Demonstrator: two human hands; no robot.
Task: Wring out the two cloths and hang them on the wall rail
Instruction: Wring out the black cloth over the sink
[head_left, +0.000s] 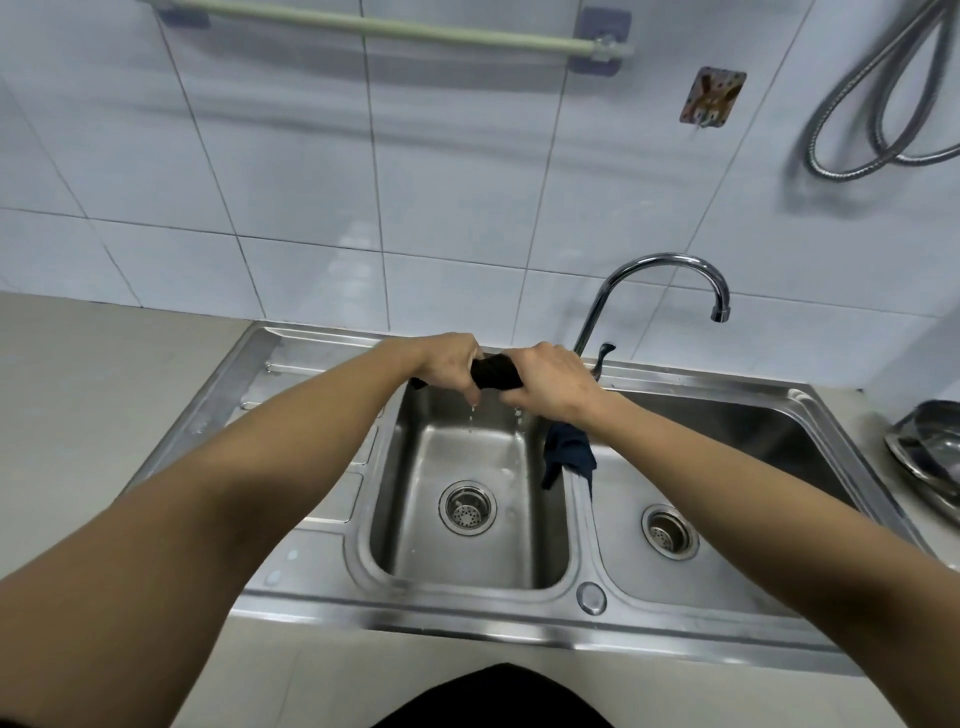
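A person stands at a stainless-steel double-basin sink (311, 618), both bare forearms stretched forward over it. At the centre of the view, the left hand (449, 361) and the right hand (550, 382) grip opposite ends of a dark, almost black cloth twisted into a tight roll (494, 371). The fingers of each hand are curled closed around the roll, the two hands close together, with a short stretch of cloth showing between them. Water droplets fall from the roll into the left basin, above its round metal drain strainer (466, 508).

A second cloth, dark blue and crumpled (569, 454), is draped over the divider between the two basins, just below the right wrist, toward four o'clock from the hands.

A curved chrome gooseneck tap (660, 265) rises behind the right hand at about two o'clock. At twelve o'clock, high on the white tiled wall (291, 171), runs a pale green horizontal rail (395, 27) held by stick-on brackets, with nothing hanging on it. A coiled silver shower hose (878, 98) hangs at the upper right.
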